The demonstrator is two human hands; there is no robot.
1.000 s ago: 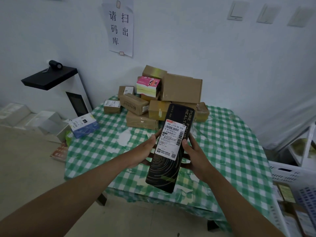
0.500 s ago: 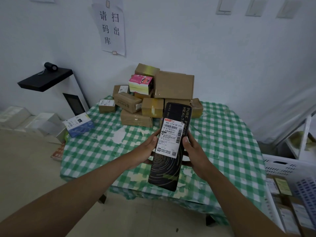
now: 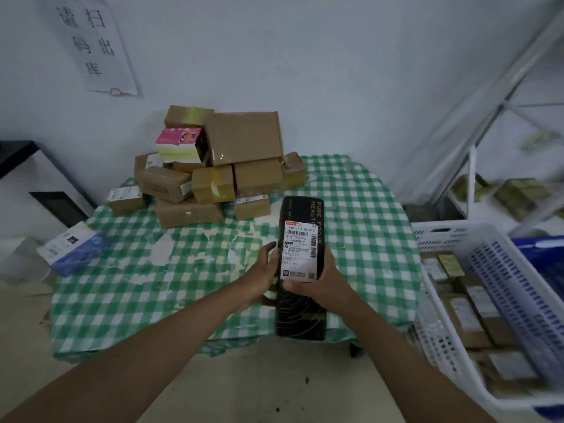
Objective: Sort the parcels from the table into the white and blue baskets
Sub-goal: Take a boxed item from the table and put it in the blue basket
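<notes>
Both the left hand [image 3: 265,276] and right hand [image 3: 320,283] still grip the black parcel [image 3: 300,267]. The view has swung right, bringing the white basket [image 3: 457,236] into the right of frame. Drop-off is likely next.

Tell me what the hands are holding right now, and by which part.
Both hands hold one long black parcel with a white shipping label. The left hand grips its left edge and the right hand its right edge, both around mid-length.
</notes>
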